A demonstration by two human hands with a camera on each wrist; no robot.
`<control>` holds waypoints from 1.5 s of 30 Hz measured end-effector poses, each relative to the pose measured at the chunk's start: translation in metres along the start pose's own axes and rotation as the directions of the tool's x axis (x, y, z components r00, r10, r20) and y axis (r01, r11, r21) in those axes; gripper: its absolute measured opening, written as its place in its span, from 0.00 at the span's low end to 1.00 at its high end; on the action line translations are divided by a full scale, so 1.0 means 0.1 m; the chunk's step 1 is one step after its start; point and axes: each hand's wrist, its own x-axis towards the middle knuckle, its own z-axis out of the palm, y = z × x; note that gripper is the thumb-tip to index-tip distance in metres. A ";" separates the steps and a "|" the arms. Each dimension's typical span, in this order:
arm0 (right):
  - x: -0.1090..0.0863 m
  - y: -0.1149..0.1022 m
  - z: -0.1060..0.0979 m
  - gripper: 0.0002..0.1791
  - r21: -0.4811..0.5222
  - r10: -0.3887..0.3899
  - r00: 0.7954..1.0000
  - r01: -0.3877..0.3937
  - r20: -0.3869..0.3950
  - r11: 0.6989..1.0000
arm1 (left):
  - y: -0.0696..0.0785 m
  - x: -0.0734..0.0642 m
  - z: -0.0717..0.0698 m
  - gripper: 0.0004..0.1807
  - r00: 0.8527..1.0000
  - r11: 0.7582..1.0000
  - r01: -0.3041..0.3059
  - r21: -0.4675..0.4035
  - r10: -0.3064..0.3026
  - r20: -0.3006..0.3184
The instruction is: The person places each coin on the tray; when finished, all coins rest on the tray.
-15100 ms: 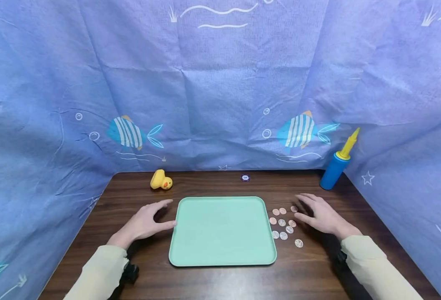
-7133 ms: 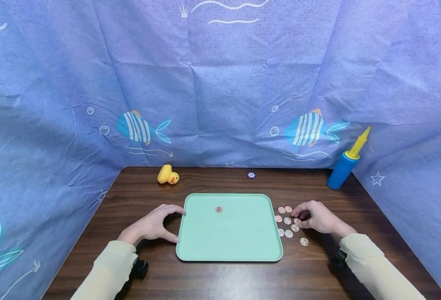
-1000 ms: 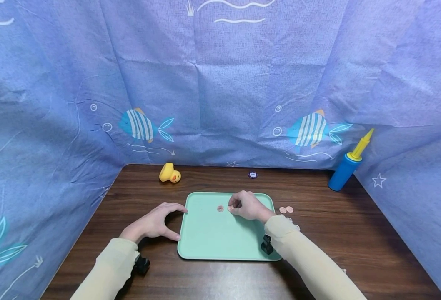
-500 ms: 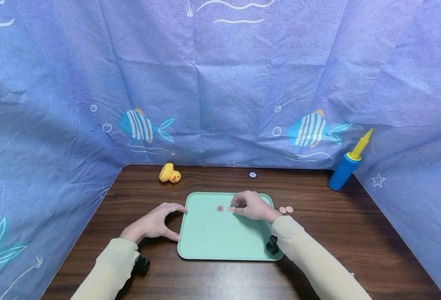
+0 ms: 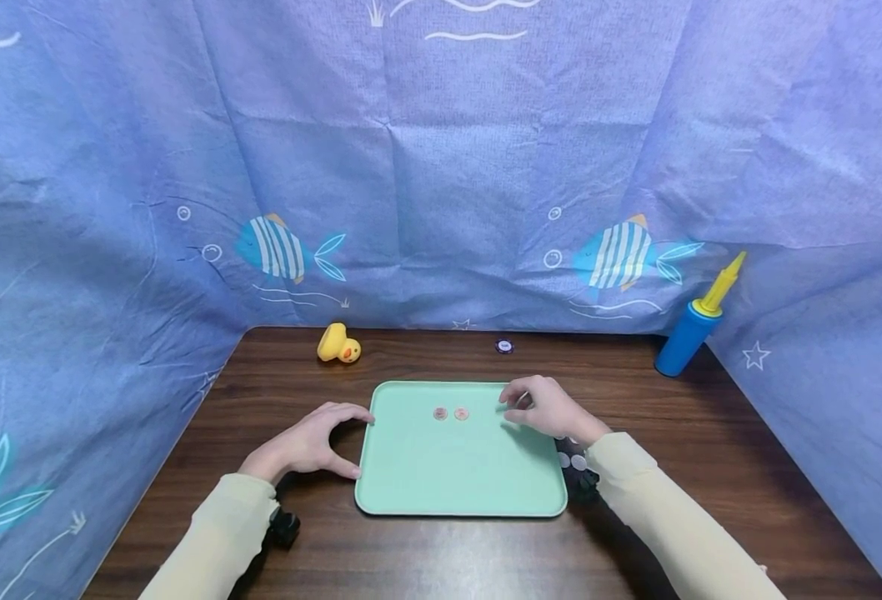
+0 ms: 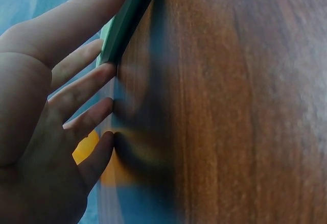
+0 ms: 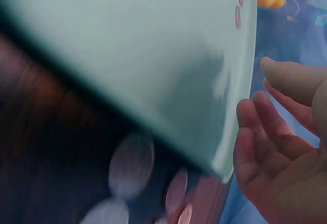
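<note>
Mint-green tray point(image 5: 456, 475) sits flat on the dark wood bench point(image 5: 336, 554), long edges running left to right. 2 copper-coloured coins point(image 5: 440, 414) lie on it, side by side with a narrow gap, close to the far edge and near mid-width. Wide stretch of tray between them and the near edge, less towards the far rim.

Hands: left hand point(image 5: 302, 442) is at the tray's left edge, thumb and fingers spread wide in a C, tips against the rim, no wrap around it. Right hand point(image 5: 549, 408) hovers over the far right corner, fingers loosely bent, thumb apart from them, nothing held. Its shadow falls on the tray.

More coins point(image 7: 133, 165) on the bench, tight along the tray's right edge; right wrist blocks some in the head view, so can't count.

Far side of bench: yellow duck point(image 5: 338, 343) tipped over at left, dark chip point(image 5: 504, 347) near the back edge, blue pump point(image 5: 683, 340) upright but leaning in the right back corner. All 3 well apart from each other, and off the tray.
</note>
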 end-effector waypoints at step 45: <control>-0.53 0.78 -0.48 0.07 -0.218 0.054 0.994 -0.074 -0.095 0.973 | 0.00 0.02 0.00 0.44 1.000 1.000 -0.007 0.006 0.007 0.011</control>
